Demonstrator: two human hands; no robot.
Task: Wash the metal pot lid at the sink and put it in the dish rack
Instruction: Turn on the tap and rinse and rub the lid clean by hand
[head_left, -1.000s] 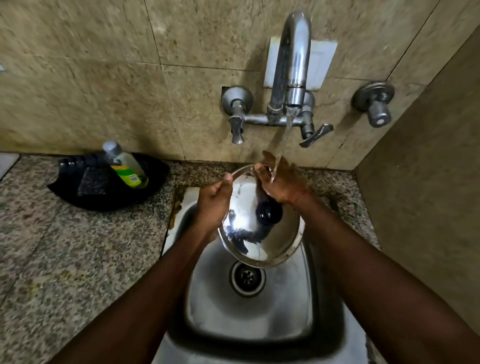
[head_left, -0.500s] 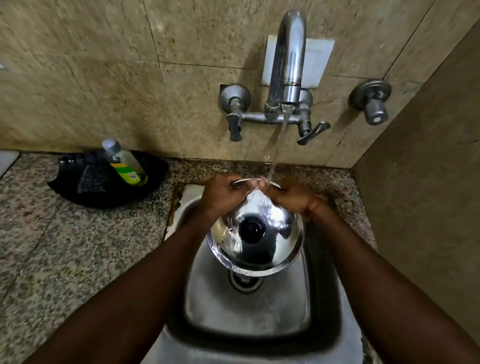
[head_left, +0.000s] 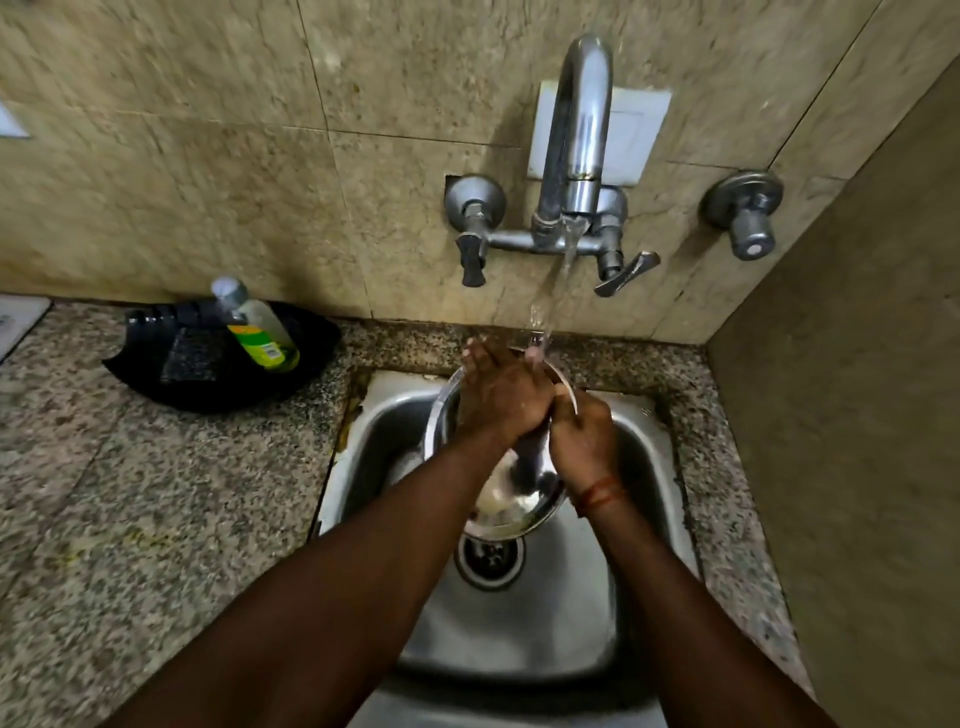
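Observation:
The shiny metal pot lid (head_left: 506, 506) is held tilted over the steel sink (head_left: 519, 623), its far edge under the water stream (head_left: 563, 270) from the faucet (head_left: 579, 130). My left hand (head_left: 501, 397) lies flat across the lid's upper face, fingers spread toward the stream. My right hand (head_left: 584, 439) grips the lid's right rim, a red thread on its wrist. The lid's dark knob is mostly hidden behind the hands. No dish rack is in view.
A black tray (head_left: 208, 374) on the granite counter at the left holds a dish soap bottle (head_left: 257, 327) and a dark scrub pad (head_left: 189, 356). A wall tap (head_left: 745, 218) sticks out at the right. The side wall stands close on the right. The drain (head_left: 488, 561) lies below the lid.
My left hand has slid from the lid's far rim onto its face. My right hand has shifted to the right rim. The lid has tilted, and its knob is now covered.

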